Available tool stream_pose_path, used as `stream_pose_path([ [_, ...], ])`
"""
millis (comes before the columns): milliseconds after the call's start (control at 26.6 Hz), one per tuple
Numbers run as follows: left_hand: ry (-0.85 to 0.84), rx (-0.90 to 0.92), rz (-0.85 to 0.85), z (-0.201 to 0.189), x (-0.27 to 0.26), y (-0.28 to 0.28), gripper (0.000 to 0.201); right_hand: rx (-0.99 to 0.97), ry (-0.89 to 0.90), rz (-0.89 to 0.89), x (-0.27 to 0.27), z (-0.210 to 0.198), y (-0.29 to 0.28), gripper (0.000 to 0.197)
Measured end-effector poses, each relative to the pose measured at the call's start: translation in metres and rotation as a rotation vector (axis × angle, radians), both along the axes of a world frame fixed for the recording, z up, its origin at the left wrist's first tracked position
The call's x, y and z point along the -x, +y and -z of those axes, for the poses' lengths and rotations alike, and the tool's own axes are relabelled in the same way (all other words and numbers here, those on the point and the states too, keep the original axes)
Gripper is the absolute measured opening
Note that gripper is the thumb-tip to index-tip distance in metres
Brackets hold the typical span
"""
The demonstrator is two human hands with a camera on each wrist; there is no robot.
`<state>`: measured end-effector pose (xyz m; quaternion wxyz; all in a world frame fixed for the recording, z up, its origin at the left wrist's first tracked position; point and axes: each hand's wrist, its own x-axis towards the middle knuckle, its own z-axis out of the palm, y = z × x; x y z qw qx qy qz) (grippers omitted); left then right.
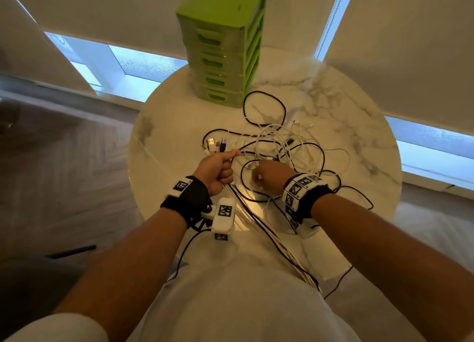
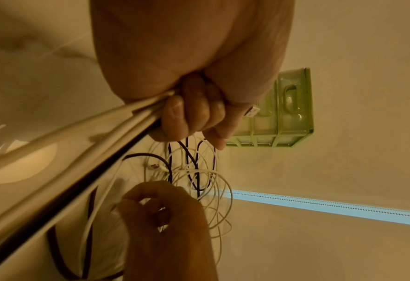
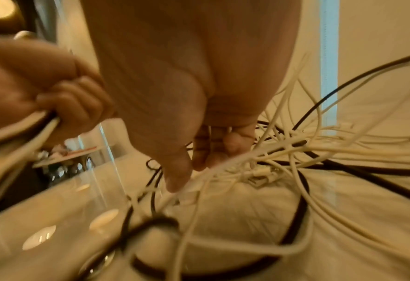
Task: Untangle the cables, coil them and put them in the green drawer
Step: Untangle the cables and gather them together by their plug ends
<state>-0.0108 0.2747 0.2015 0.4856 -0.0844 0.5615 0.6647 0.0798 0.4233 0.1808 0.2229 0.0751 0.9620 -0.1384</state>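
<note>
1. The left hand is closed in a fist around a bundle of cables; their plug ends stick up out of the top of the fist, and the cords trail down from under it toward the person's body.
2. In the left wrist view, the curled fingers of that hand wrap white and dark cords, which run off to the lower left edge.
3. The right hand is down in the tangle, just beside the left hand. In the right wrist view its thumb and fingers close on a white cord, pinching it among the knotted strands.
4. The rest of the cables lie in a loose heap of white and black loops on the round marble table, between the hands and the drawers. One black loop spreads out close to the foot of the drawer unit.
5. The green drawer unit stands upright at the far side of the table, with several drawers stacked one above another, all pushed in.
6. Both wrists carry black bands with white marker blocks.
</note>
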Motion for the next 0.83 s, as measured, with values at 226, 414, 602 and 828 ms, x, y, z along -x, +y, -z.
stream_pose_path([
  [226, -0.048, 0.056, -0.106, 0.009, 0.012, -0.014, 0.015, 0.03, -0.038, -0.002, 0.008, -0.005, 0.002, 0.021],
  [414, -0.039, 0.027, -0.137, 0.004, 0.015, -0.024, 0.015, 0.111, -0.004, 0.047, 0.014, -0.008, 0.002, 0.018],
  [602, 0.017, -0.15, -0.057, -0.01, 0.011, -0.005, 0.02, 0.763, 0.371, 0.411, 0.031, -0.069, 0.011, 0.015],
  [828, 0.131, -0.424, 0.057, -0.041, -0.004, 0.035, 0.02, 1.109, 0.461, 0.628, 0.03, -0.111, 0.009, 0.006],
])
